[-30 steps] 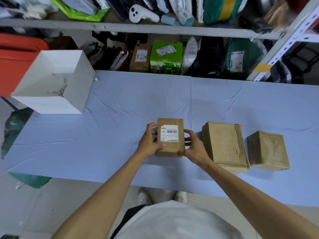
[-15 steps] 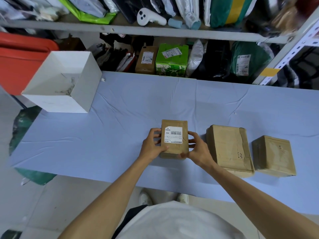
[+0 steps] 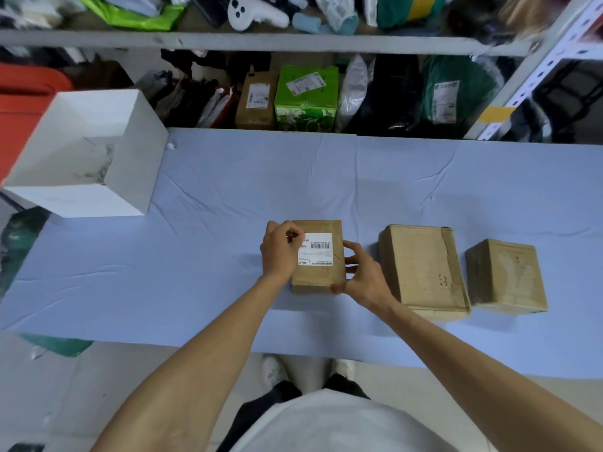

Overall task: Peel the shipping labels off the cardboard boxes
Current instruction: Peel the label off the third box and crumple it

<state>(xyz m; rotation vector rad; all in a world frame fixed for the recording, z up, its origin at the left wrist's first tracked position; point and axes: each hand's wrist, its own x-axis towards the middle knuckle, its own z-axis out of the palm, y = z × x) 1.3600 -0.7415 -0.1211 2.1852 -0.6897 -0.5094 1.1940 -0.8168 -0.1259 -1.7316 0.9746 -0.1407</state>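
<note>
1. Small box (image 3: 318, 275) sits on bench (image 3: 228, 190), just left of larger bare box (image 3: 424, 269); looks light, stiff.
2. Right hand (image 3: 362, 275) grip clasps its near right side.
3. Left hand (image 3: 280, 252) grip narrow, pinching at the far corner of label (image 3: 318, 251); thin paper, tears easily, I judge.

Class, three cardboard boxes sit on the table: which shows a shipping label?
The leftmost box: its top carries a white label. The middle box and right box show none.

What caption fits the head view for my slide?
Left hand picks at the label while right hand grips the box; two more boxes beside it.
</note>
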